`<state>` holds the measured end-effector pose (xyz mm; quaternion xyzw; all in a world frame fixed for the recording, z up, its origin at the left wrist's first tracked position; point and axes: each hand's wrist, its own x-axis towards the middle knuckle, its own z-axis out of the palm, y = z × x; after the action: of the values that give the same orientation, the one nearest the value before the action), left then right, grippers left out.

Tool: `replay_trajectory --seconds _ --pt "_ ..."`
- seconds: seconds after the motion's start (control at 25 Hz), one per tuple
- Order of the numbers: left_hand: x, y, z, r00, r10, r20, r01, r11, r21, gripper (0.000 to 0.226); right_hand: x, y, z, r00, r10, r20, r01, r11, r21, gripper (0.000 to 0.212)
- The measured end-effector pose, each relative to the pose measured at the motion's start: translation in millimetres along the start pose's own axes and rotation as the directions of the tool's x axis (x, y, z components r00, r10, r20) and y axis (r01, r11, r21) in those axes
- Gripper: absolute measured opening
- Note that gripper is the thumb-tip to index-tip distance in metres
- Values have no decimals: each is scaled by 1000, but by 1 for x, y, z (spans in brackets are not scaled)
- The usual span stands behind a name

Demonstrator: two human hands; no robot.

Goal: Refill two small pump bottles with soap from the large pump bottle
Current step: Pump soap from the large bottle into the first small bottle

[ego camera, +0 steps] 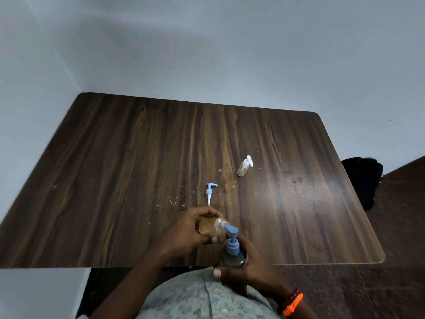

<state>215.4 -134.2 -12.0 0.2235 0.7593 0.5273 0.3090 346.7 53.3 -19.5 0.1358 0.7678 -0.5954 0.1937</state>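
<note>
My left hand [186, 231] grips a small clear bottle [210, 226] with amber soap in it, tilted so its open neck meets the spout of the large bottle's blue pump [232, 242]. My right hand [243, 270] holds the large dark bottle [233, 260] upright at the table's near edge. A loose blue-and-white pump [209, 192] lies on the table just beyond my hands. Farther right stands a second small clear bottle [244, 167] with a white pump on it and a little amber soap inside.
The dark wooden table [115, 169] stands against pale walls at the back and left. Pale crumbs or drips dot the wood near the loose pump. A dark bundle [363, 178] sits beyond the table's right edge. Orange and dark red bracelets [292, 302] circle my right wrist.
</note>
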Motion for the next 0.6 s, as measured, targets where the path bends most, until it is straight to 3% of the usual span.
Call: replay_trajectory --seconds 0.2,0.28,0.48,0.6 --pt "0 -7 3 999 -49 -14 49 999 0 49 -14 7 12 951 -225 -213 183 963 -199 109" --pt "-1 -4 4 999 -42 -22 42 999 -14 49 -14 2 10 931 -283 -230 241 951 -194 118" --pt "-4 11 -8 997 -23 -75 19 998 -55 54 -21 -32 -4 885 -430 -181 368 882 -295 99" --pt "-6 23 -17 997 0 -78 -3 999 -38 56 -25 -55 -14 889 -428 -164 363 876 -318 89"
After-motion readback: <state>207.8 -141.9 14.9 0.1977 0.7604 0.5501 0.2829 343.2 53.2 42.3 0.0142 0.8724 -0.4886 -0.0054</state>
